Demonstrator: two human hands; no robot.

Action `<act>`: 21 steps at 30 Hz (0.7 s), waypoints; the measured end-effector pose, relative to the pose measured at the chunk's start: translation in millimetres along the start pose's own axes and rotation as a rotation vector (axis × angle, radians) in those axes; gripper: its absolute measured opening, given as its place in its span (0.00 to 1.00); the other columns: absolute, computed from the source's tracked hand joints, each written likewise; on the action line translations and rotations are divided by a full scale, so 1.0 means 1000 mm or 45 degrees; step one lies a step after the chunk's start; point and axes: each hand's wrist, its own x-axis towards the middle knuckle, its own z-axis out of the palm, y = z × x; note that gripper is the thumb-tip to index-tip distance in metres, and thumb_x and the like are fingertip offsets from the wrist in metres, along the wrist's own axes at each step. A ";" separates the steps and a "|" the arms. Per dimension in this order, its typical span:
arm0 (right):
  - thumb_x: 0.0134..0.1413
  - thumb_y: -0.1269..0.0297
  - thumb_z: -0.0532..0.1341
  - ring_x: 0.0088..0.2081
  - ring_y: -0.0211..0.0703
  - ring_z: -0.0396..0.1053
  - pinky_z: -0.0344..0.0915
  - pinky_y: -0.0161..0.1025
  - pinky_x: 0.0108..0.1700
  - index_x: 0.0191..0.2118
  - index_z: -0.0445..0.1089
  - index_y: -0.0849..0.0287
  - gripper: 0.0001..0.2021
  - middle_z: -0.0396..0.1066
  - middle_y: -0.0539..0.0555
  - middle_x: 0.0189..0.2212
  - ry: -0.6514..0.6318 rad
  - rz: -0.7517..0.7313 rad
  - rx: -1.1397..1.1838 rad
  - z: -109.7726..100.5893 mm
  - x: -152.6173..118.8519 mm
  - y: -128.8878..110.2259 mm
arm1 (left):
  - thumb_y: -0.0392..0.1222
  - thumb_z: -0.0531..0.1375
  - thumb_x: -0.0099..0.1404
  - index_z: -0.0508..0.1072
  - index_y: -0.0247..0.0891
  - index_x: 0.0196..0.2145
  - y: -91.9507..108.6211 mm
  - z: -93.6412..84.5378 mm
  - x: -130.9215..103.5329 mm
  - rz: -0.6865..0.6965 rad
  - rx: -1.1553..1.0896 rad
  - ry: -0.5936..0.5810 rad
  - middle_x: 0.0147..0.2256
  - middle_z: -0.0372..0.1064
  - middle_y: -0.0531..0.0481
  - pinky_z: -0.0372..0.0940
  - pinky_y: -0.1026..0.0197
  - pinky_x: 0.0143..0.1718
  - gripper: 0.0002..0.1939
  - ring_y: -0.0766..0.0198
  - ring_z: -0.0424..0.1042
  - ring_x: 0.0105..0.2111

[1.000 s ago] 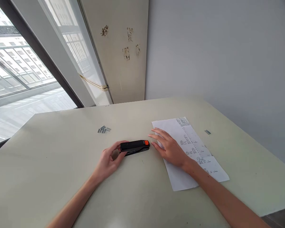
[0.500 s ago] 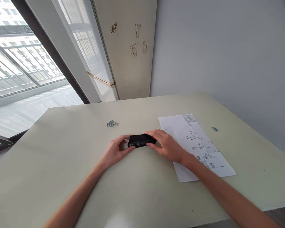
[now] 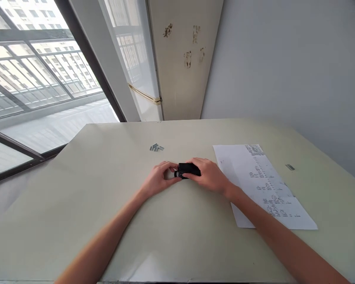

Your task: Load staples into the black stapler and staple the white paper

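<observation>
A black stapler [image 3: 189,169] lies lengthwise from left to right at the middle of the pale table. My left hand [image 3: 160,179] grips its left end, thumb on the near side and fingers on the far side. Over its right part, my right hand [image 3: 208,173] is closed, with the thumb along the near side and the fingers over the top. That right end is hidden under the hand. Beyond the stapler, to the left, several short strips of staples [image 3: 156,148] lie in a small group.
Printed white paper [image 3: 242,205] lies on the table [image 3: 121,244] at the right, partly under my right forearm. Farther right is one small grey strip [image 3: 290,167]. A wall [image 3: 284,71] and a stained cabinet panel [image 3: 183,86] stand behind, with a window [image 3: 41,71] at the left.
The view has swung left, so everything sits farther right in the picture. My right hand has slid leftward along the stapler and covers more of it. My left hand keeps its grip.
</observation>
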 end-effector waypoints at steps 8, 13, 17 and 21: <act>0.64 0.58 0.67 0.46 0.52 0.76 0.70 0.48 0.49 0.49 0.76 0.49 0.10 0.81 0.52 0.43 0.044 0.031 0.077 0.007 -0.001 0.000 | 0.48 0.69 0.63 0.79 0.43 0.45 0.002 0.000 -0.003 0.003 -0.029 0.004 0.38 0.75 0.51 0.66 0.59 0.39 0.14 0.61 0.72 0.36; 0.63 0.52 0.67 0.49 0.54 0.76 0.70 0.52 0.54 0.51 0.76 0.48 0.14 0.81 0.53 0.46 0.031 0.017 0.143 -0.004 -0.006 0.004 | 0.50 0.68 0.63 0.79 0.43 0.45 0.003 0.000 -0.002 -0.027 -0.037 -0.009 0.37 0.75 0.51 0.65 0.60 0.38 0.15 0.60 0.72 0.35; 0.70 0.44 0.56 0.49 0.52 0.76 0.72 0.48 0.50 0.53 0.77 0.49 0.20 0.80 0.54 0.49 0.044 0.207 0.345 -0.018 -0.019 0.017 | 0.51 0.69 0.62 0.79 0.43 0.45 0.005 0.000 -0.001 -0.047 -0.054 0.000 0.38 0.76 0.50 0.65 0.60 0.37 0.16 0.61 0.72 0.34; 0.73 0.43 0.51 0.53 0.52 0.76 0.70 0.49 0.56 0.51 0.76 0.51 0.23 0.80 0.55 0.50 0.185 0.386 0.474 -0.018 -0.030 0.026 | 0.51 0.69 0.62 0.80 0.42 0.44 0.008 -0.002 0.001 -0.062 -0.066 0.003 0.38 0.76 0.51 0.65 0.60 0.36 0.15 0.61 0.71 0.34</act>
